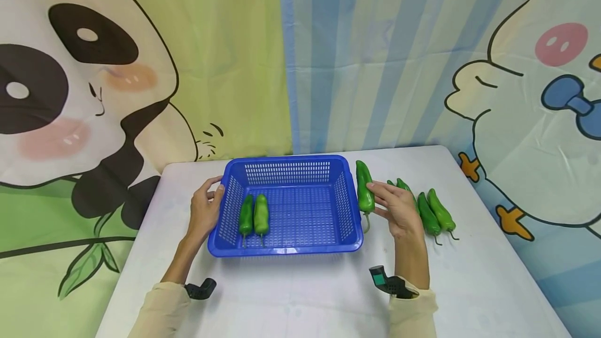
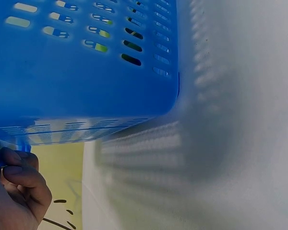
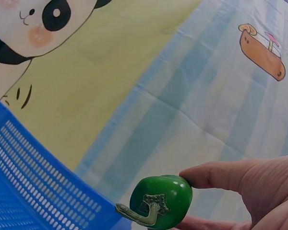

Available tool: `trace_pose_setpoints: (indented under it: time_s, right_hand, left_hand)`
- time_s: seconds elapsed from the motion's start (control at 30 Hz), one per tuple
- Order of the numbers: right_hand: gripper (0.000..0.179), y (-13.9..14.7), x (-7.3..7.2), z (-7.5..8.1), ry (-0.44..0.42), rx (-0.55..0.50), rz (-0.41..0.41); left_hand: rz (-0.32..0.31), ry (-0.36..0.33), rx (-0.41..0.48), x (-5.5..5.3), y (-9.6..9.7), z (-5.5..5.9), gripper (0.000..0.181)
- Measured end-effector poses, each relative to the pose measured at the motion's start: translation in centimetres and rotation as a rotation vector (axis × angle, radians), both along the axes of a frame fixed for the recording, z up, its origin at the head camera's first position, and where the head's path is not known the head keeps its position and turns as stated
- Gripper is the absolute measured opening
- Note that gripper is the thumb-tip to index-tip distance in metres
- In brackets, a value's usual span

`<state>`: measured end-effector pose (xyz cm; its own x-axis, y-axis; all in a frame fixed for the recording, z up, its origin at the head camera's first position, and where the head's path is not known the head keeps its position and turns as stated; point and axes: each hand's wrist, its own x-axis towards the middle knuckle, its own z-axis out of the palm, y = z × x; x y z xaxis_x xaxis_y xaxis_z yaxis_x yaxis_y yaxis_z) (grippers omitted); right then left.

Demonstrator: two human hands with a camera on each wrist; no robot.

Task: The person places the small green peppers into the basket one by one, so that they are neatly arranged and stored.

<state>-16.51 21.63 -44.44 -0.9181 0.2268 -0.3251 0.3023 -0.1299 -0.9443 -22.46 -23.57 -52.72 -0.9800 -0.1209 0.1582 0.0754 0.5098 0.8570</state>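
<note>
A blue plastic basket [image 1: 300, 249] with slotted walls stands on the table. Its left rim is gripped by my left hand [image 1: 205, 207], and the left wrist view shows those curled fingers [image 2: 31, 184] at the rim. Two green peppers, a darker one [image 1: 246, 215] and a lighter one [image 1: 261, 215], lie side by side in the basket's left part, stems toward me. Just beside the right rim, my right hand [image 1: 399, 207] pinches another green pepper [image 1: 364, 186] between thumb and fingers. In the right wrist view that pepper [image 3: 165, 201] shows its stem end.
Right of my right hand, several green peppers [image 1: 440, 210] lie on the white table [image 1: 300, 296], some partly hidden behind the hand. A cartoon-printed curtain [image 1: 235, 67] hangs behind the table. Each wrist carries a black device [image 1: 201, 289].
</note>
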Motion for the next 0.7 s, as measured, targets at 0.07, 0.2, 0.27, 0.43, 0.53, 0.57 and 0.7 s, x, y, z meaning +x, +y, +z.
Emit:
trace_pose_setpoints:
  time_s: [0.07,0.2,0.27,0.43,0.53,0.57,0.7]
  right_hand:
    - [0.059,-0.4,0.0,0.1,0.002,0.007,0.016]
    - [0.059,-1.0,-0.1,0.3,0.003,0.015,0.042]
    - [0.058,-1.3,-0.1,0.3,0.010,0.014,0.052]
    - [0.059,-2.0,-0.1,0.4,0.027,0.004,0.075]
    - [0.058,-2.2,-0.1,0.5,0.028,0.005,0.082]
    - [0.058,-2.3,-0.2,0.5,0.027,0.006,0.083]
    - [0.058,-2.7,-0.3,0.5,0.023,0.004,0.080]
  left_hand:
    - [-0.005,-0.002,0.000,0.0,0.0,0.0,0.042]
    - [-0.005,-0.005,-0.003,-0.1,-0.1,0.0,0.045]
    - [-0.003,-0.008,-0.003,-0.1,-0.1,0.0,0.045]
    - [0.004,-0.013,-0.003,-0.1,-0.1,0.0,0.044]
    - [0.003,-0.016,-0.004,-0.1,0.0,0.1,0.044]
    - [0.004,-0.016,-0.005,0.0,0.0,0.1,0.043]
    - [0.005,-0.018,-0.010,-0.1,0.1,0.0,0.043]
